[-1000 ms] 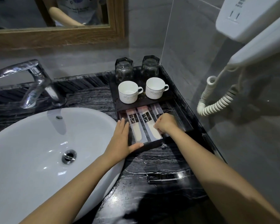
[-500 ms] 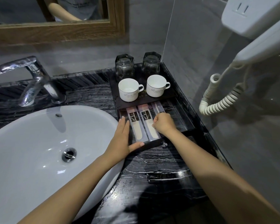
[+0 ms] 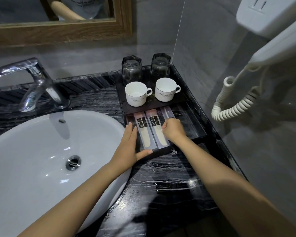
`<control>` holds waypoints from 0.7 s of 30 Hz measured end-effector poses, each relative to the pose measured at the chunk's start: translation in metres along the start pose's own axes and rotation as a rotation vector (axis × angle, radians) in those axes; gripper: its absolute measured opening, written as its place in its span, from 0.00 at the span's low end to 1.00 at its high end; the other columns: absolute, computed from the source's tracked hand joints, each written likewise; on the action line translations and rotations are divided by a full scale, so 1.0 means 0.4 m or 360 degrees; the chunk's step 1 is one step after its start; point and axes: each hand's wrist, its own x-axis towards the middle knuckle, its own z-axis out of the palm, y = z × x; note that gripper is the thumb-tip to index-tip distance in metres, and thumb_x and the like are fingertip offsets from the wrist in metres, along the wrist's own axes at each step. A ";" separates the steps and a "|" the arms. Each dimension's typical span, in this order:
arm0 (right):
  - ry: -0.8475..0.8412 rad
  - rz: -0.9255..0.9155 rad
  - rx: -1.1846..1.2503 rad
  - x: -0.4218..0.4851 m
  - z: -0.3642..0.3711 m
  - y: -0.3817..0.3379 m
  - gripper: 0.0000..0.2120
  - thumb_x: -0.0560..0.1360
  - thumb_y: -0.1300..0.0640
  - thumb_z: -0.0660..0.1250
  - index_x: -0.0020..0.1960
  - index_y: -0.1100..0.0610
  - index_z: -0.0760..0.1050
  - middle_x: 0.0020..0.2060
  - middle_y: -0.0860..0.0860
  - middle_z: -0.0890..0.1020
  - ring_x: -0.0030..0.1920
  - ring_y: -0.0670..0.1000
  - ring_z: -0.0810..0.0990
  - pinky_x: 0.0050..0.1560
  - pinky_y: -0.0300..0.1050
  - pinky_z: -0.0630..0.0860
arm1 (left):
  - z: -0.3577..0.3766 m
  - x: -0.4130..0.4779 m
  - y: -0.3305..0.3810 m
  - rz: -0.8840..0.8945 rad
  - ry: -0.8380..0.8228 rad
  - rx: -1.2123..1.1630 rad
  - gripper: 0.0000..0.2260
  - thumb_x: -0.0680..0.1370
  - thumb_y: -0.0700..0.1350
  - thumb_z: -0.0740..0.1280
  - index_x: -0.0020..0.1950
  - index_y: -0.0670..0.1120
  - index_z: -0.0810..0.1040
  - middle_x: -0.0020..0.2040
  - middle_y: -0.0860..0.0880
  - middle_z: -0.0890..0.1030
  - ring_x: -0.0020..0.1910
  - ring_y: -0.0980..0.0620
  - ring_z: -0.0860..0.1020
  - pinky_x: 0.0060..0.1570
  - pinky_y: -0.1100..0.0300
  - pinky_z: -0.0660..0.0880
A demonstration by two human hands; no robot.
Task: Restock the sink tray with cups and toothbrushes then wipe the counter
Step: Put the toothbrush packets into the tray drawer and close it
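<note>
A black tray (image 3: 197, 115) stands on the dark marble counter (image 3: 162, 178) in the right corner. Its raised back part bears two white cups (image 3: 135, 94) (image 3: 166, 89) and two upturned dark glasses (image 3: 132, 69) (image 3: 161, 65). Its open front drawer holds two wrapped toothbrushes (image 3: 143, 132) (image 3: 158, 130) side by side, and a third packet (image 3: 167, 112) lies to their right. My left hand (image 3: 129, 147) lies flat against the drawer's left front corner, thumb along its front edge. My right hand (image 3: 173, 130) is curled over the third packet, fingers pinched on it.
A white oval basin (image 3: 41, 159) with a chrome tap (image 3: 36, 82) fills the left. A wall hair dryer (image 3: 270, 31) with a coiled cord (image 3: 232, 105) hangs at the right above the tray. A wood-framed mirror (image 3: 61, 31) is behind. Grey tiled walls close the corner.
My right hand has slid a little farther back along the third packet. The view has tilted slightly; my left hand stays on the drawer corner.
</note>
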 end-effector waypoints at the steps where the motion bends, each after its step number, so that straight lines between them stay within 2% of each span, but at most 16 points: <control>1: 0.0007 0.0009 -0.0004 -0.001 0.001 -0.001 0.10 0.73 0.70 0.61 0.44 0.65 0.81 0.48 0.59 0.83 0.48 0.59 0.82 0.49 0.52 0.82 | 0.000 0.000 0.000 -0.0001 0.0001 -0.0005 0.44 0.71 0.55 0.69 0.77 0.44 0.45 0.78 0.45 0.41 0.77 0.50 0.41 0.71 0.63 0.41; 7: 0.0056 0.0068 -0.0062 -0.005 0.002 -0.003 0.11 0.74 0.69 0.58 0.45 0.66 0.79 0.47 0.59 0.81 0.48 0.60 0.82 0.41 0.46 0.77 | 0.001 0.001 -0.001 0.0041 0.0030 -0.0022 0.44 0.71 0.53 0.70 0.76 0.44 0.46 0.78 0.46 0.42 0.77 0.51 0.42 0.70 0.65 0.41; 11: 0.0078 0.0073 -0.0077 -0.004 0.004 0.002 0.11 0.76 0.68 0.58 0.50 0.66 0.79 0.51 0.61 0.81 0.49 0.61 0.81 0.41 0.45 0.76 | 0.002 0.000 0.000 0.0043 0.0033 -0.0014 0.44 0.71 0.54 0.70 0.76 0.45 0.46 0.78 0.46 0.42 0.77 0.51 0.42 0.70 0.65 0.41; 16: 0.0093 0.0061 -0.0123 -0.009 0.001 0.004 0.11 0.76 0.68 0.58 0.51 0.65 0.79 0.52 0.61 0.80 0.50 0.61 0.81 0.42 0.47 0.77 | 0.005 0.002 -0.002 0.0013 0.0025 0.0008 0.44 0.71 0.54 0.70 0.77 0.44 0.45 0.78 0.45 0.41 0.77 0.50 0.42 0.70 0.64 0.41; 19: 0.0062 0.0029 -0.0139 -0.017 -0.008 0.005 0.08 0.76 0.68 0.59 0.46 0.65 0.78 0.51 0.61 0.80 0.49 0.61 0.81 0.41 0.46 0.77 | 0.004 0.001 -0.002 0.0014 0.0021 0.0026 0.44 0.71 0.55 0.69 0.77 0.44 0.45 0.78 0.45 0.41 0.77 0.50 0.42 0.70 0.64 0.41; 21: 0.0081 -0.0027 -0.0103 -0.027 -0.031 0.008 0.05 0.75 0.65 0.62 0.45 0.61 0.77 0.50 0.59 0.81 0.49 0.60 0.82 0.44 0.47 0.78 | -0.004 0.003 0.000 0.0024 0.0012 0.0055 0.44 0.71 0.56 0.69 0.77 0.44 0.45 0.78 0.45 0.41 0.77 0.50 0.41 0.71 0.63 0.42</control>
